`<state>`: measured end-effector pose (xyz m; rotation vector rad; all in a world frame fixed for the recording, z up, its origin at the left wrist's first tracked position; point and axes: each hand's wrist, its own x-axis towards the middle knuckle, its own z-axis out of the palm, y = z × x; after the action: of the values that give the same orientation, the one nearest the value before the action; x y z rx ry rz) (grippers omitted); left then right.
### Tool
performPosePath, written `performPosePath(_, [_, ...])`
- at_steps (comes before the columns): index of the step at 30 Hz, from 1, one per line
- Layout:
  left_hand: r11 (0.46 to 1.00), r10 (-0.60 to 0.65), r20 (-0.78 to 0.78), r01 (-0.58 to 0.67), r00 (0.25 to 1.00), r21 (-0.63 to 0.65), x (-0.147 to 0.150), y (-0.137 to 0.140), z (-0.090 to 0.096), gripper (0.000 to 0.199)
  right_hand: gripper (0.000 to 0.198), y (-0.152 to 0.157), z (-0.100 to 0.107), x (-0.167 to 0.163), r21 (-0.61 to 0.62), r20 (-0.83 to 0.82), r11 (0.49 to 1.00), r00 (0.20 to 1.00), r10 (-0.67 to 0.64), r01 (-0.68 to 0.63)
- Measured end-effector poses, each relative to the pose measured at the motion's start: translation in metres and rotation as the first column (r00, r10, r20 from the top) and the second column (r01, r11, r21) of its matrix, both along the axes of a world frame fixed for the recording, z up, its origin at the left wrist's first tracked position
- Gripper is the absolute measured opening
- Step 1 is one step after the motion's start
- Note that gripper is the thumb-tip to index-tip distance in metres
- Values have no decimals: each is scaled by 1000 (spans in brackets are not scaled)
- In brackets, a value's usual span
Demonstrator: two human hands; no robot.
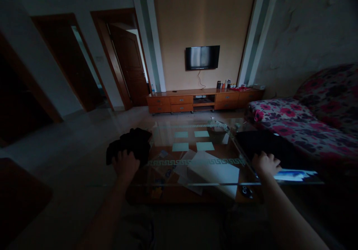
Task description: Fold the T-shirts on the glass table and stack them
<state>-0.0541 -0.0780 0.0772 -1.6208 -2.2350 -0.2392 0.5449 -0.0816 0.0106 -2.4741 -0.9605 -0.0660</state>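
At the left edge of the glass table [190, 140], the left hand [125, 165] lies over the near side of a crumpled black cloth bundle [131, 140], fingers bent; whether they are clamped on the fabric, I cannot tell. The bundle reaches away from that hand toward the table's far left corner and is well apart from the right hand. In the middle, a white box [214, 168] lies slantwise beneath the glass near the front edge. The right hand [267, 164], fingers curled, is at the near side of a flat dark cloth [265, 143] along the right edge; its grip cannot be made out either. This cloth's long axis slants from the far left toward the near right corner. Just right of the same hand, a blue-and-white item [298, 174] stretches sideways along the near edge toward that corner.
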Motion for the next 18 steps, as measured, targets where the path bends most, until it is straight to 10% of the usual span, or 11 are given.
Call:
performPosePath(5, [980,-154,69,143,986,140,57,4,22,33,52,4,3,6,-10,-9,1000,1000,-9,9])
performPosePath(18, [900,-435,209,428,876,82,96,4,-3,17,49,15,-12,38,-26,-14,1000,1000,-13,12])
